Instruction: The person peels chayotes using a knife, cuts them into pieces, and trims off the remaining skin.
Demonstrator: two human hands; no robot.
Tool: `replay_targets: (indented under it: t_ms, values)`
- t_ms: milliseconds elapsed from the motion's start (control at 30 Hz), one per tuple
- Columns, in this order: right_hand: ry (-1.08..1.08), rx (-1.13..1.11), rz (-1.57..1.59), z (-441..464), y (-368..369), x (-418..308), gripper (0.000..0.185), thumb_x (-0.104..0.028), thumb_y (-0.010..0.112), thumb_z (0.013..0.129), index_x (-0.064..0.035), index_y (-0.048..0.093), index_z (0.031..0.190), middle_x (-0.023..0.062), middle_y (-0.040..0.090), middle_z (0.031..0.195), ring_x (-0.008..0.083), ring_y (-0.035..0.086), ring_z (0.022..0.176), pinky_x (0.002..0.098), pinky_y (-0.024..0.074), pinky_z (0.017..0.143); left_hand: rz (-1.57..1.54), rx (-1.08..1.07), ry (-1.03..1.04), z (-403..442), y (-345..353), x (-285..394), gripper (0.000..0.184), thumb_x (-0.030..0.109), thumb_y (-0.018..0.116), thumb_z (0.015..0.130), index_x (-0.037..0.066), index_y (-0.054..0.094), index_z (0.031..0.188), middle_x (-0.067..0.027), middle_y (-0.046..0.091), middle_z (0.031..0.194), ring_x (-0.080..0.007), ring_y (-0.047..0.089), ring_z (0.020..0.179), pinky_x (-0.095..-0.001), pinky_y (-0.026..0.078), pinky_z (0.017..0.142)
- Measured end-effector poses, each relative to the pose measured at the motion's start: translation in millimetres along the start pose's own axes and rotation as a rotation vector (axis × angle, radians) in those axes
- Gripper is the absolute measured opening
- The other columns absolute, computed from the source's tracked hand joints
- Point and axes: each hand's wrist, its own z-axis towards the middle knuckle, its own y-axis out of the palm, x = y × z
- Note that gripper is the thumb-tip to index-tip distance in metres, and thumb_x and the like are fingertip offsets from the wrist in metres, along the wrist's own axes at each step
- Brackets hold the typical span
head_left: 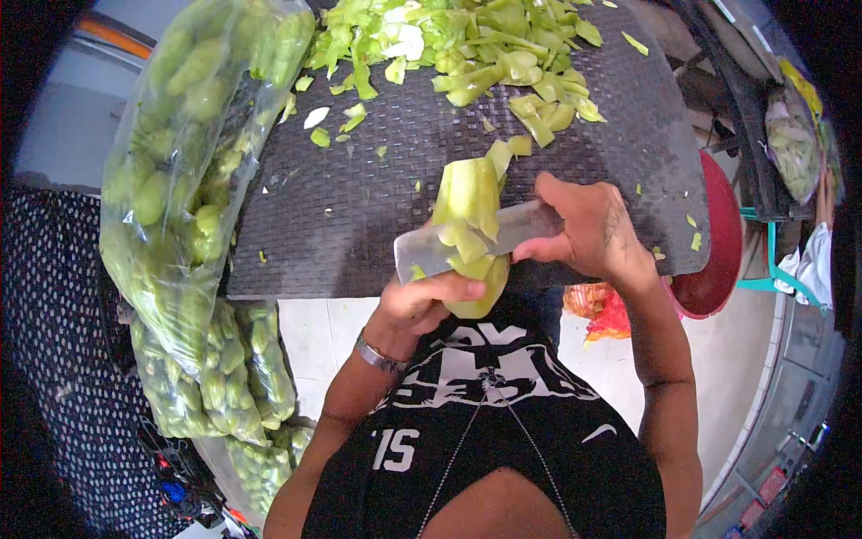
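A long, pale green vegetable [465, 193], partly peeled, points away from me over the near edge of a dark woven-pattern table [332, 207]. My left hand [417, 301] is closed around its near end, the thumb lying along it. My right hand [588, 225] grips a knife [426, 253] with a broad, blunt-ended metal blade; its handle is hidden in my grasp. The blade lies across the vegetable, with cut strips of peel [462, 238] on it. A heap of green peelings [449, 40] covers the far part of the table.
A big clear plastic bag of green produce [175, 153] leans on the table's left side. More filled bags [220, 377] sit below it. A red tub [714, 242] stands at the right, near a teal stool [781, 260]. A red net bag [606, 314] lies on the floor.
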Motion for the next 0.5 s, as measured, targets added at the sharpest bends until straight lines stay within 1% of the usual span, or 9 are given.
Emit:
replay_targets:
  t_ms: [100,167,200,267,300,367,400,433,500]
  values:
    - [0.086,-0.018,0.012,-2.6,6.8,-8.7,0.073,-0.073,0.074,0.074,-0.0058,0.051,0.092,0.0184,0.060,0.068,0.0464,0.064,0.072,0.0493,0.0490,0.059,-0.060,0.087,-0.128,1.8,-3.0,0.5,0.075,-0.011,0.077,0.072,0.001,0.051,0.142,-0.0105,0.064,0.127,-0.0267,0.062,0.121,-0.0412,0.049,0.104]
    - [0.164,0.004,0.027,-2.1,12.7,-21.8,0.073,-0.074,0.073,0.075,-0.0058,0.051,0.092,0.0188,0.060,0.068,0.0459,0.065,0.072,0.0496,0.0491,0.060,0.018,0.067,-0.055,4.2,0.8,-3.0,0.070,-0.010,0.076,0.075,0.000,0.052,0.140,-0.0113,0.064,0.126,-0.0269,0.062,0.119,-0.0407,0.050,0.103]
    - [0.138,0.023,0.016,-1.5,11.8,-21.4,0.073,-0.073,0.073,0.075,-0.0057,0.051,0.092,0.0190,0.061,0.068,0.0458,0.065,0.072,0.0495,0.0492,0.060,0.057,0.056,-0.016,5.9,3.0,-4.3,0.067,-0.009,0.076,0.076,-0.001,0.053,0.139,-0.0117,0.065,0.126,-0.0269,0.063,0.119,-0.0405,0.050,0.102]
    - [0.077,0.060,0.001,2.6,10.2,-20.4,0.072,-0.072,0.074,0.076,-0.0055,0.052,0.093,0.0194,0.061,0.069,0.0458,0.065,0.073,0.0492,0.0494,0.060,0.112,0.097,-0.007,7.6,8.2,-5.4,0.067,-0.006,0.075,0.077,-0.001,0.052,0.139,-0.0129,0.065,0.125,-0.0279,0.064,0.117,-0.0402,0.051,0.101]
    - [0.118,0.041,-0.014,2.7,9.3,-19.8,0.071,-0.071,0.074,0.077,-0.0052,0.052,0.093,0.0195,0.062,0.070,0.0458,0.066,0.073,0.0494,0.0497,0.061,0.140,0.120,-0.007,6.0,10.5,-4.5,0.067,-0.004,0.075,0.077,-0.002,0.051,0.140,-0.0136,0.065,0.125,-0.0284,0.065,0.116,-0.0400,0.052,0.101]
    - [0.193,0.014,-0.056,4.0,1.5,-8.8,0.069,-0.068,0.075,0.078,-0.0047,0.053,0.093,0.0197,0.063,0.071,0.0459,0.066,0.074,0.0497,0.0503,0.062,0.084,0.036,0.004,2.5,16.5,8.8,0.069,-0.001,0.075,0.076,-0.003,0.050,0.140,-0.0149,0.064,0.125,-0.0300,0.066,0.115,-0.0402,0.053,0.099]
    - [0.262,0.038,-0.107,1.7,-1.2,8.3,0.067,-0.070,0.069,0.084,-0.0041,0.058,0.093,0.0228,0.069,0.078,0.0434,0.071,0.077,0.0526,0.0547,0.066,0.056,-0.006,0.008,0.2,17.4,15.8,0.070,0.001,0.076,0.076,-0.003,0.050,0.141,-0.0156,0.064,0.126,-0.0308,0.066,0.114,-0.0403,0.054,0.099]
    - [0.356,0.099,-0.088,-0.2,-5.0,19.3,0.064,-0.065,0.073,0.084,-0.0036,0.059,0.092,0.0235,0.068,0.076,0.0451,0.070,0.074,0.0548,0.0543,0.066,0.055,0.035,0.030,-4.0,16.4,18.7,0.074,0.002,0.076,0.073,-0.005,0.048,0.141,-0.0169,0.064,0.126,-0.0327,0.067,0.114,-0.0413,0.055,0.096]
    - [0.453,0.126,-0.199,2.6,-8.4,32.6,0.062,-0.063,0.072,0.087,-0.0023,0.059,0.091,0.0249,0.068,0.076,0.0462,0.069,0.074,0.0542,0.0532,0.066,0.080,0.040,0.044,-5.0,13.8,19.2,0.071,0.004,0.075,0.075,-0.005,0.048,0.140,-0.0172,0.064,0.127,-0.0322,0.067,0.112,-0.0410,0.056,0.094]
